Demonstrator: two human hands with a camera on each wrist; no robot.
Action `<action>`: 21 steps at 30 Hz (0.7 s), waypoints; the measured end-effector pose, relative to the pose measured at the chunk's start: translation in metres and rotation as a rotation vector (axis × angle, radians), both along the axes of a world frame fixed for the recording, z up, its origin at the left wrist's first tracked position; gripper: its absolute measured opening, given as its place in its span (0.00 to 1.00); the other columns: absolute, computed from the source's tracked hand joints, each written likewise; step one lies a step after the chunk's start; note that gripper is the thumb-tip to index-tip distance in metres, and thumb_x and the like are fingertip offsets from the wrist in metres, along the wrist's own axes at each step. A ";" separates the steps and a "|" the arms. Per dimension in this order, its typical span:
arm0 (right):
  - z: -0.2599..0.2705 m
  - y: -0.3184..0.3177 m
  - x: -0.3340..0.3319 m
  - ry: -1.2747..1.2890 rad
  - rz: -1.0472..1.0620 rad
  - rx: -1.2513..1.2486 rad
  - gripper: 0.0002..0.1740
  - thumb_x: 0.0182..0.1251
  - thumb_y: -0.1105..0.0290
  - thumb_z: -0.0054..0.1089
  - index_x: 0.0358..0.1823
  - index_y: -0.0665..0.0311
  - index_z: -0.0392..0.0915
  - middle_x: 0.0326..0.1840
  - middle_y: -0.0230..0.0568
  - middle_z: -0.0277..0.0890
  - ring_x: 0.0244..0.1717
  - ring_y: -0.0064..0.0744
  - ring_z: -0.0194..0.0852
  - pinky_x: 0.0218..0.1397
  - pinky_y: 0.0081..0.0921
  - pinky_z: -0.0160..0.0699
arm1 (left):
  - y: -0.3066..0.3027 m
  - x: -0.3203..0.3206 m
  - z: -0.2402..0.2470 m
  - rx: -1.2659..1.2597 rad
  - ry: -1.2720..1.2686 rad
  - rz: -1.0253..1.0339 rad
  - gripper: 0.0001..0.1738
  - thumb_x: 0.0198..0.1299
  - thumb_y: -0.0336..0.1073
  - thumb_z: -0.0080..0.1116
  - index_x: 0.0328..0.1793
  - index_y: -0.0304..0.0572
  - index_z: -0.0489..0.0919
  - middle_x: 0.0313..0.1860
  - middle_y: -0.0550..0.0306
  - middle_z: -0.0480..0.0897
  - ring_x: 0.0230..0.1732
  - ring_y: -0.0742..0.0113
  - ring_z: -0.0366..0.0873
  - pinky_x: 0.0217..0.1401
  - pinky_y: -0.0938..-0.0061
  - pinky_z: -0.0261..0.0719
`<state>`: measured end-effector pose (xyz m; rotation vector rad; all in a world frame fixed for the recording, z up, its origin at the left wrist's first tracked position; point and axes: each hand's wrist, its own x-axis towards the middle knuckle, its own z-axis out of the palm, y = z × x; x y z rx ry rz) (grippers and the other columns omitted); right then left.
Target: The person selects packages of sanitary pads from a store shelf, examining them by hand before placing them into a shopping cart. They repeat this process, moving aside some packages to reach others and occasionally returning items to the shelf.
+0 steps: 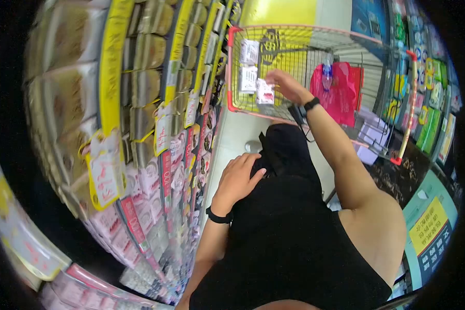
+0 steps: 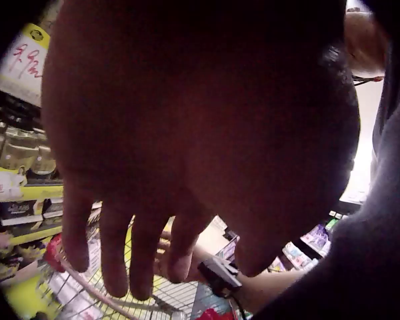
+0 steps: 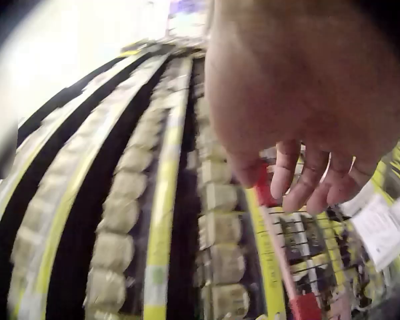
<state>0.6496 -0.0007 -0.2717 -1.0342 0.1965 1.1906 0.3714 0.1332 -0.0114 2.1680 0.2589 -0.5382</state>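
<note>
My right hand (image 1: 290,89) is over the shopping cart (image 1: 294,27), its fingers bent loosely downward with nothing between them in the right wrist view. Just beside its fingertips lies a white pack with red print (image 1: 265,92). Two more white packs, one nearer (image 1: 248,79) and one farther (image 1: 249,51), lie along the cart's left end. At the front of my body, my left hand (image 1: 239,178) rests by the black clothing, fingers relaxed and thumb apart. Its palm looks dark in the left wrist view, with the fingers (image 2: 115,260) spread and holding nothing.
Packed shelves (image 1: 150,82) with yellow price strips run close along the left. Inside the cart are a red plastic bag (image 1: 341,93) and a water bottle (image 1: 327,75). More stocked shelves (image 1: 431,103) stand on the right. A handwritten price tag (image 1: 106,168) hangs near left.
</note>
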 end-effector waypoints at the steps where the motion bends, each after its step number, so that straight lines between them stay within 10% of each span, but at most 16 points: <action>1: -0.024 -0.007 -0.004 0.260 -0.136 0.016 0.15 0.79 0.55 0.58 0.49 0.58 0.81 0.50 0.35 0.82 0.54 0.24 0.76 0.61 0.30 0.75 | -0.001 0.004 -0.003 -0.027 0.013 0.005 0.23 0.71 0.44 0.63 0.64 0.36 0.78 0.57 0.42 0.83 0.58 0.39 0.80 0.62 0.55 0.78; 5: -0.136 0.002 -0.004 0.226 -0.245 -0.380 0.26 0.76 0.47 0.62 0.62 0.59 0.80 0.65 0.43 0.79 0.64 0.37 0.74 0.70 0.36 0.72 | 0.008 0.010 -0.016 -0.030 0.201 -0.017 0.23 0.70 0.41 0.65 0.64 0.35 0.78 0.57 0.41 0.83 0.60 0.39 0.80 0.64 0.55 0.77; 7: -0.174 0.006 -0.001 0.008 0.229 -0.536 0.40 0.71 0.46 0.64 0.75 0.69 0.71 0.74 0.57 0.73 0.75 0.51 0.69 0.76 0.46 0.70 | 0.011 0.014 -0.024 0.004 0.275 -0.005 0.23 0.70 0.41 0.65 0.64 0.35 0.78 0.58 0.40 0.83 0.61 0.40 0.81 0.65 0.55 0.77; 9: -0.203 0.004 0.002 -0.644 0.731 -0.656 0.36 0.62 0.53 0.67 0.62 0.77 0.80 0.60 0.69 0.82 0.59 0.60 0.85 0.61 0.42 0.84 | 0.013 0.018 -0.027 0.035 0.315 0.017 0.23 0.69 0.40 0.66 0.64 0.35 0.78 0.58 0.40 0.83 0.62 0.40 0.81 0.66 0.55 0.77; 17: -0.173 0.043 -0.007 -1.106 1.529 -0.681 0.52 0.50 0.59 0.81 0.77 0.62 0.65 0.78 0.53 0.68 0.86 0.54 0.51 0.78 0.62 0.59 | 0.021 0.014 -0.037 0.062 0.407 0.049 0.22 0.70 0.41 0.64 0.64 0.36 0.77 0.57 0.39 0.83 0.60 0.37 0.80 0.64 0.53 0.77; 21: -0.160 0.039 0.001 -1.198 1.481 -0.659 0.30 0.64 0.67 0.66 0.69 0.63 0.74 0.74 0.50 0.73 0.84 0.52 0.55 0.77 0.61 0.62 | 0.023 0.016 -0.033 0.102 0.373 0.044 0.22 0.70 0.41 0.64 0.64 0.36 0.78 0.57 0.39 0.84 0.59 0.38 0.81 0.63 0.52 0.77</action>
